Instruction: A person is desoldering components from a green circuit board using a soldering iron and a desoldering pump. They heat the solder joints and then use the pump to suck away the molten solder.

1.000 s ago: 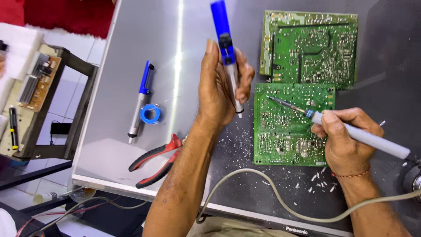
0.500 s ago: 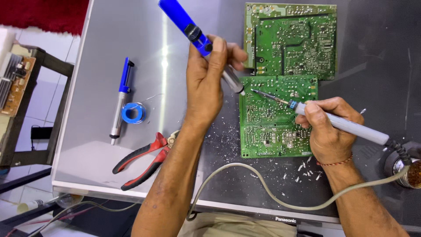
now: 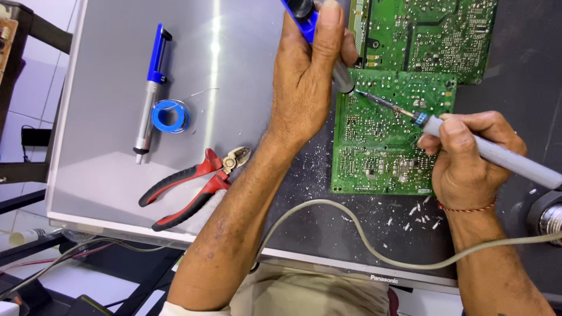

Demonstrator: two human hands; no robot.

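Observation:
My left hand (image 3: pixel 307 76) grips a blue and grey desoldering pump (image 3: pixel 316 26), its nozzle down on the top left corner of a green circuit board (image 3: pixel 386 146). My right hand (image 3: pixel 468 161) holds a grey soldering iron (image 3: pixel 497 155) like a pen. The iron's thin tip touches the board right beside the pump nozzle. A second, larger green circuit board (image 3: pixel 433 35) lies just beyond the first one.
A second blue and silver pump (image 3: pixel 149 88), a blue solder spool (image 3: pixel 170 115) and red-handled cutters (image 3: pixel 196 184) lie on the grey panel (image 3: pixel 105 164) at left. The iron's grey cable (image 3: pixel 363 240) curves along the near edge. Solder flecks dot the dark surface. A metal stand (image 3: pixel 547 213) sits at right.
The view has moved closer and shifted right. My left hand brought the pump nozzle down onto the board's corner, and the iron's tip slid up-left to meet it.

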